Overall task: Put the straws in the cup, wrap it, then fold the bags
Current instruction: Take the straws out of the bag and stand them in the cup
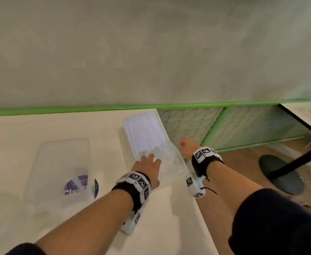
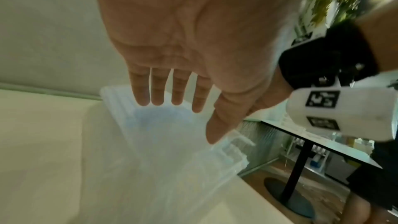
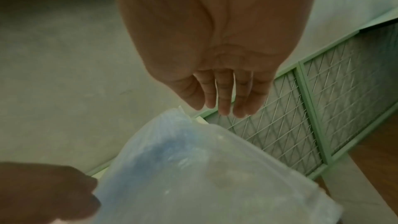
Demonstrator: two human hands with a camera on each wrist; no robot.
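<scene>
A clear plastic bag (image 1: 166, 162) holding a pack of white straws (image 1: 144, 132) lies along the right edge of the pale table (image 1: 59, 129). My left hand (image 1: 148, 164) is over the bag's near half with straight fingers (image 2: 159, 89) spread above the straws (image 2: 150, 122); it holds nothing. My right hand (image 1: 187, 147) hangs just past the table's right edge beside the bag, fingers (image 3: 224, 98) relaxed and empty, above the bag (image 3: 193, 168). A clear cup (image 1: 79, 186) with a purple logo lies inside another clear bag (image 1: 62, 162) at the left.
A green-framed wire mesh fence (image 1: 233, 124) runs behind and right of the table. A second table (image 1: 305, 111) on a black post with a round base (image 1: 279, 173) stands to the right over wooden floor. A grey wall fills the back.
</scene>
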